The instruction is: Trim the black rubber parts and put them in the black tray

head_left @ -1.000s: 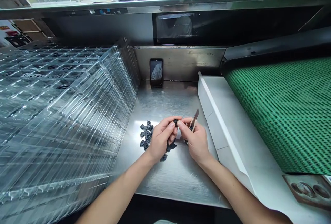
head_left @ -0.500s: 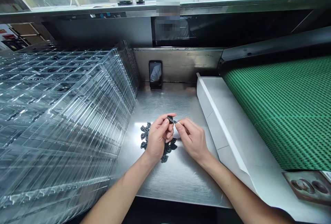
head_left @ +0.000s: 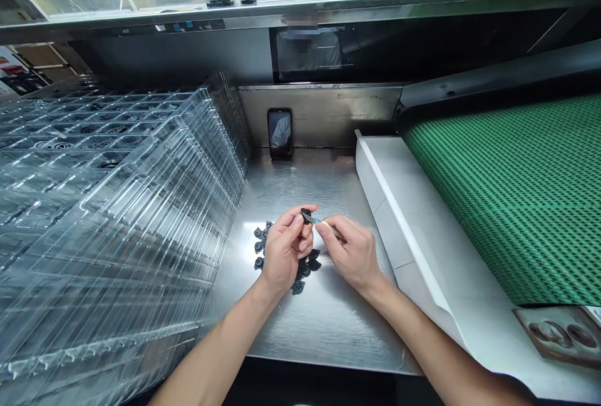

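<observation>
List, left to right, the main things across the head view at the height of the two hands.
Stack of clear trays → left hand with a black part in its fingers → right hand gripping a knife → white trough → green belt.

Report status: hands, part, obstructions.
Left hand pinching black part. Right hand gripping knife, blade at the part. More black parts on metal table. No obstruction visible.
</observation>
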Demonstrator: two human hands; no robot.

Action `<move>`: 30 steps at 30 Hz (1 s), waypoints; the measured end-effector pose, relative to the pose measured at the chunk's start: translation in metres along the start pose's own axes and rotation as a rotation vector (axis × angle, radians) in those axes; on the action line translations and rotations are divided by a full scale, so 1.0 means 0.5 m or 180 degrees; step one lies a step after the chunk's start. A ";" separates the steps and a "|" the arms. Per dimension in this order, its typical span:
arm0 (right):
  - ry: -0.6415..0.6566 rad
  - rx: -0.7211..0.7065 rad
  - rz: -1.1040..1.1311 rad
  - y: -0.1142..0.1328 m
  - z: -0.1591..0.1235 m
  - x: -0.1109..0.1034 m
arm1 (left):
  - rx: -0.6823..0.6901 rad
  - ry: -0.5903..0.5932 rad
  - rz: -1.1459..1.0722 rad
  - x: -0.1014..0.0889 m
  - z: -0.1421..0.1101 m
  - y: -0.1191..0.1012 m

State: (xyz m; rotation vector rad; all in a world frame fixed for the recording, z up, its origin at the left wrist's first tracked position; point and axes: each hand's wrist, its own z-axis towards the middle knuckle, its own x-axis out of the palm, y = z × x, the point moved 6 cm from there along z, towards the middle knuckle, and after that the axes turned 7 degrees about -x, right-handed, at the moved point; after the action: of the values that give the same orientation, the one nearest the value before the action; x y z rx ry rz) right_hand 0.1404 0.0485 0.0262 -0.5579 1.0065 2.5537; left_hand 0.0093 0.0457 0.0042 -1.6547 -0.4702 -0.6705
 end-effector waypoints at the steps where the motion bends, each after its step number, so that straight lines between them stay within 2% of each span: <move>1: -0.0003 0.0003 0.0006 0.000 0.000 -0.001 | 0.0005 -0.0002 -0.0001 0.000 0.000 0.000; 9: -0.0039 0.0102 -0.0028 -0.002 -0.001 -0.004 | 0.0013 0.0073 -0.0004 0.002 -0.001 -0.001; 14: 0.0013 -0.0042 -0.0041 0.009 -0.001 -0.002 | 0.0003 0.0035 -0.0028 0.000 -0.002 0.000; 30: 0.0074 0.0222 0.0009 0.000 0.000 -0.003 | 0.0018 0.0047 -0.0023 0.001 -0.002 -0.004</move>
State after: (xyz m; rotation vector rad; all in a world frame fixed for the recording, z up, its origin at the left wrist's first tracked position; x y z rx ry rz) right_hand 0.1416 0.0483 0.0267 -0.5683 1.1006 2.5092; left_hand 0.0084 0.0451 0.0061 -1.6422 -0.4674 -0.6857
